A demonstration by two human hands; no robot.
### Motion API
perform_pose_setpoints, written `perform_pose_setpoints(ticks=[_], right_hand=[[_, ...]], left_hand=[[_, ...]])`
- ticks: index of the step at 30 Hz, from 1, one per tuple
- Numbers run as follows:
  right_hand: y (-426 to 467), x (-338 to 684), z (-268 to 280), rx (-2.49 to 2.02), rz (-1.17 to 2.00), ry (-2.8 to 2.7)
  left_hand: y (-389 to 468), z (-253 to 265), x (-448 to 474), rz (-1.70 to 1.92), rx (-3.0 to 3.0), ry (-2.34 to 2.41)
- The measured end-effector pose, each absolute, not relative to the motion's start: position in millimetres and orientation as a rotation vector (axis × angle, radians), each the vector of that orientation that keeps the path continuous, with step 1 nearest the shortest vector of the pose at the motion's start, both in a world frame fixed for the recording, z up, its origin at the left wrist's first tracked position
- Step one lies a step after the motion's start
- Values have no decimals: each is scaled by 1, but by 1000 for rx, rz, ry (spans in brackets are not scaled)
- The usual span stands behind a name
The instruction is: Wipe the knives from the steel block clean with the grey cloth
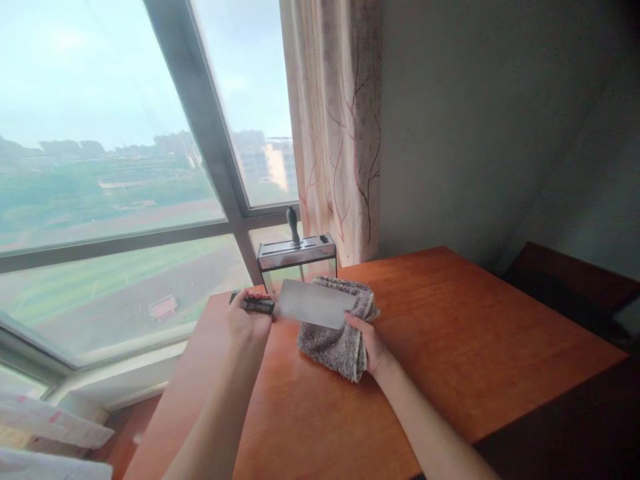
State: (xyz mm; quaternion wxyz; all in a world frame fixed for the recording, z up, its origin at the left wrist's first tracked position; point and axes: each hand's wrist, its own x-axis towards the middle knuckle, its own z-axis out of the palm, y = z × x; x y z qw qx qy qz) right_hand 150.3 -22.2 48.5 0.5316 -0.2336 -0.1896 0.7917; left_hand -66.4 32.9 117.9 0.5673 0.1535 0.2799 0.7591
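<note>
A cleaver [315,304] with a broad grey blade is held sideways above the table, its dark handle to the left. My left hand [248,323] is closed around that handle. Behind and below the blade hangs a grey-brown towel [333,350] with a pale edge. My right hand [369,340] grips the towel near the blade's right end, with a finger at the lower corner of the blade. The palm side of the right hand is partly hidden by the cloth.
Behind the cleaver stands a knife block [297,250] with a dark knife handle sticking up from it. The reddish-brown wooden table [450,347] reaches towards the wall. A window [115,187] lies at the left, with a patterned curtain [340,133] beside it.
</note>
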Motion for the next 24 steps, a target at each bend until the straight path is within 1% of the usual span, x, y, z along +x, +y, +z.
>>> perform_pose_setpoints(ticks=[6,9,16,24], right_hand=[[-19,153,47,-540,1844,-427],[-15,157,41,-570,1818,-409],[-9,163,35,-699,1726,-404],[-6,170,31,-674,1655,-402]], left_hand=[[9,99,-71,1715,293,428],[0,94,-67,1644,260,405],[-9,68,-62,1550,367,630],[-11,54,-70,1346,743,853]])
